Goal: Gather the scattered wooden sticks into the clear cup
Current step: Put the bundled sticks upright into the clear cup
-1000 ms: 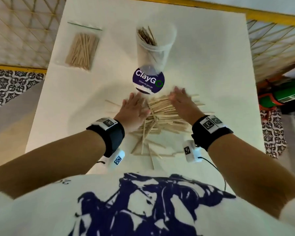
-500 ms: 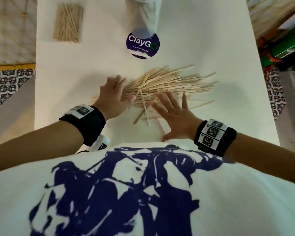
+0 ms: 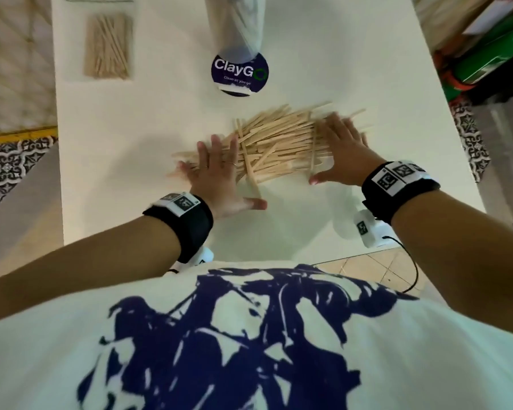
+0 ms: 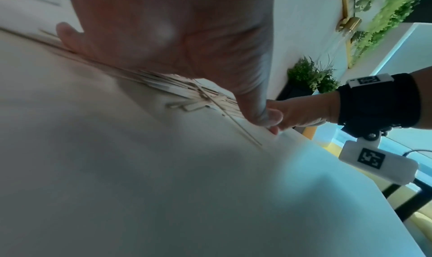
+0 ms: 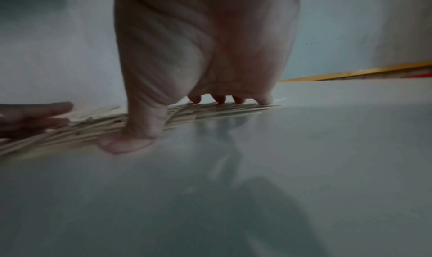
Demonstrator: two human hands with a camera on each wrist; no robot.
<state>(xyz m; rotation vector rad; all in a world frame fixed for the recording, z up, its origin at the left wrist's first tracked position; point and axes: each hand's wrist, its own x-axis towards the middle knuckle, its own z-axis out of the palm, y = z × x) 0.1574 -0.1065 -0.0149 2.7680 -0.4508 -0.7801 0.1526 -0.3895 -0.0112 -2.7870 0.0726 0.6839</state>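
Note:
A pile of flat wooden sticks (image 3: 276, 143) lies across the middle of the white table (image 3: 131, 149). My left hand (image 3: 219, 176) lies flat on the pile's left end, fingers spread, thumb out on the table. My right hand (image 3: 342, 149) presses flat on the right end, thumb stretched along the near side. In the right wrist view the right hand's fingertips (image 5: 219, 100) touch the sticks (image 5: 210, 111). The left wrist view shows the left hand's palm (image 4: 177, 39) over the sticks (image 4: 187, 92). The clear cup (image 3: 234, 22) stands at the far edge, its top cut off by the frame.
A round purple "ClayG" sticker (image 3: 240, 74) lies at the cup's base. A clear bag of wooden sticks (image 3: 108, 45) lies at the far left of the table. Green and orange items (image 3: 492, 60) sit off the right side. The table's near edge is close to my body.
My right hand has moved from the near side of the pile onto its right end. The left hand has shifted right along the left end, and the sticks are packed closer together.

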